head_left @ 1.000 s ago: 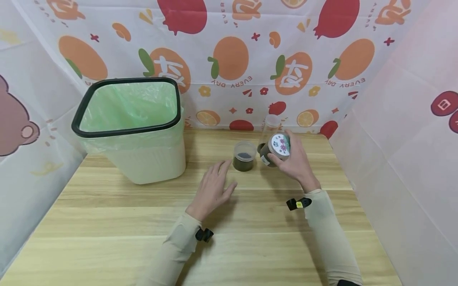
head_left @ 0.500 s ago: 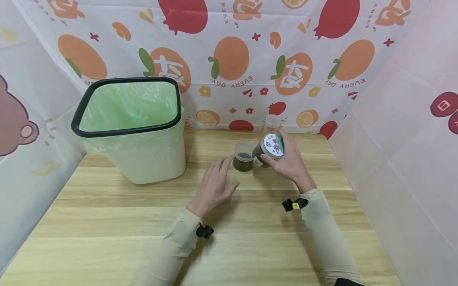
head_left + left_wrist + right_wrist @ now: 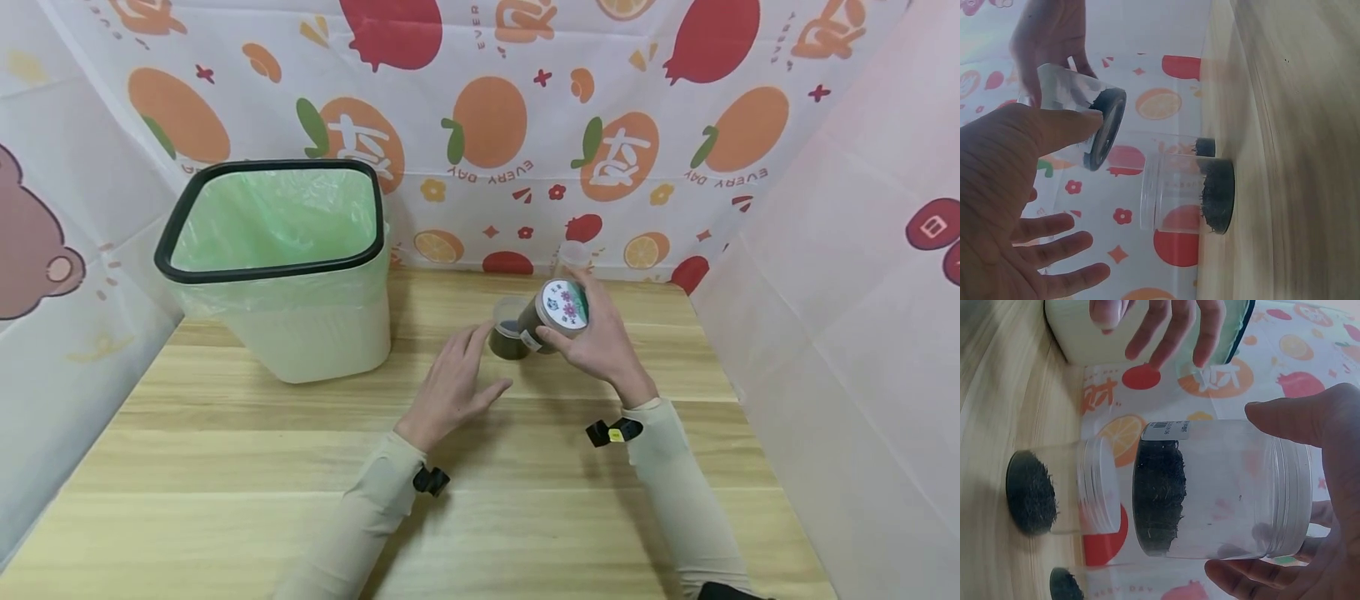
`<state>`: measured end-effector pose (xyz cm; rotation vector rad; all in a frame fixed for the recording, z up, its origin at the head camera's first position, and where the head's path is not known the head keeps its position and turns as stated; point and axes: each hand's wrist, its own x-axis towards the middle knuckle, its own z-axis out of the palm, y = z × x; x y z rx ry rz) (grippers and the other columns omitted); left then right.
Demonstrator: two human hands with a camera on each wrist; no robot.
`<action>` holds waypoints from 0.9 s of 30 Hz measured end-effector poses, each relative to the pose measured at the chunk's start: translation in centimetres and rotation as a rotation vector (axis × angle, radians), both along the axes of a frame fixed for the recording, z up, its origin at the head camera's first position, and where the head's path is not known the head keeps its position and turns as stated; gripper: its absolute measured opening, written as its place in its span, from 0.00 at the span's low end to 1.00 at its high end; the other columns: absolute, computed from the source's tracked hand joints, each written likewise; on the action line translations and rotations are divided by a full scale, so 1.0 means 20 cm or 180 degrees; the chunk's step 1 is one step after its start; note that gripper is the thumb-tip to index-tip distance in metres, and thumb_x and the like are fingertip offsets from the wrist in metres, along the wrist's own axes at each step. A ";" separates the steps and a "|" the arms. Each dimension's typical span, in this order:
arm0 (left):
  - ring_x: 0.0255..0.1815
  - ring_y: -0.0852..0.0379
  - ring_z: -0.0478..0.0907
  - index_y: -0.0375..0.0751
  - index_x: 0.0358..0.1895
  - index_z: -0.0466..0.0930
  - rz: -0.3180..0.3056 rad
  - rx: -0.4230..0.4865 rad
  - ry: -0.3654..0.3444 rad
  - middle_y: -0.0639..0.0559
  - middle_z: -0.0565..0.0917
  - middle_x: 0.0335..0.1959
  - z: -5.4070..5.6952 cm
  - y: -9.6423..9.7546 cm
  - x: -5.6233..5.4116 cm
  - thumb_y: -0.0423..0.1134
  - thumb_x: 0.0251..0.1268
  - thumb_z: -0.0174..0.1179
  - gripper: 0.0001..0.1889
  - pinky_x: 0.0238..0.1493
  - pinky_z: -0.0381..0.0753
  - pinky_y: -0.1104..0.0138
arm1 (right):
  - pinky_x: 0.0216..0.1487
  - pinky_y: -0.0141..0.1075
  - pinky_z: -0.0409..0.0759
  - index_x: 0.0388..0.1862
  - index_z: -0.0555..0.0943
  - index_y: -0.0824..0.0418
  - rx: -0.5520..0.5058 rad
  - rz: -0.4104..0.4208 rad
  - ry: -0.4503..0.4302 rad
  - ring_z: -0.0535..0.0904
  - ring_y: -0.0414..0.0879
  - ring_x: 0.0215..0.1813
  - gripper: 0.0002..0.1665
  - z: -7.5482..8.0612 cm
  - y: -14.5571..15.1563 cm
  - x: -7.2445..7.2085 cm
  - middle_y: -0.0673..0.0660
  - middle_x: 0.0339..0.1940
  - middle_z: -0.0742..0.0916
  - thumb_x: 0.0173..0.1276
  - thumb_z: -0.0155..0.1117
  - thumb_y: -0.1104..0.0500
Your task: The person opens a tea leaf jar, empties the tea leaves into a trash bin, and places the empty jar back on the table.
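My right hand (image 3: 603, 342) holds a lidded clear jar (image 3: 1222, 487) partly filled with dark, tea-like shreds, fingers and thumb around its upper part. This jar is raised off the table, with its flower-printed lid (image 3: 564, 303) facing the head camera. A shorter clear jar (image 3: 1175, 194) with dark shreds in its bottom stands upright on the table, partly behind the held one in the head view. My left hand (image 3: 453, 379) hovers beside it with fingers spread, holding nothing. Behind, a taller clear container (image 3: 574, 252) with a little dark material at its base is mostly hidden.
A cream bin (image 3: 330, 333) with a black rim and green liner bag stands at the back left of the wooden table (image 3: 247, 467). A fruit-printed cloth (image 3: 420, 125) hangs behind the table, and pale sheets (image 3: 832, 275) flank it.
My right hand has moved left with the jar, which now overlaps the standing jar in the head view. The left hand has shifted slightly right, still spread.
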<state>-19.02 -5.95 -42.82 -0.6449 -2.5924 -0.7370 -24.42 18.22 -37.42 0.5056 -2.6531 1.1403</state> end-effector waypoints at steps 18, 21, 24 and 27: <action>0.67 0.43 0.74 0.37 0.77 0.59 -0.0211 0.0176 0.0415 0.38 0.75 0.66 0.03 0.04 -0.04 0.47 0.53 0.78 0.51 0.70 0.76 0.53 | 0.72 0.54 0.73 0.80 0.58 0.51 -0.0065 0.0340 0.0316 0.70 0.52 0.73 0.60 0.04 -0.06 0.03 0.54 0.80 0.68 0.54 0.81 0.48; 0.67 0.43 0.74 0.36 0.77 0.59 -0.0246 0.0209 0.0436 0.38 0.75 0.65 0.03 0.05 -0.04 0.46 0.51 0.79 0.51 0.70 0.77 0.53 | 0.70 0.54 0.74 0.80 0.59 0.50 -0.0104 0.0393 0.0275 0.71 0.52 0.71 0.59 0.05 -0.07 0.03 0.55 0.78 0.69 0.53 0.82 0.49; 0.68 0.45 0.74 0.35 0.77 0.58 -0.0283 0.0250 0.0468 0.39 0.74 0.67 0.03 0.06 -0.04 0.45 0.51 0.79 0.52 0.70 0.77 0.54 | 0.68 0.54 0.76 0.80 0.59 0.51 -0.0147 0.0430 0.0217 0.73 0.52 0.68 0.59 0.05 -0.08 0.05 0.58 0.74 0.73 0.53 0.82 0.48; 0.70 0.46 0.72 0.34 0.77 0.57 -0.0312 0.0278 0.0505 0.40 0.72 0.70 0.04 0.06 -0.04 0.46 0.52 0.78 0.52 0.72 0.75 0.56 | 0.67 0.54 0.77 0.80 0.59 0.52 -0.0192 0.0466 0.0178 0.74 0.52 0.66 0.59 0.06 -0.09 0.06 0.60 0.73 0.73 0.53 0.82 0.49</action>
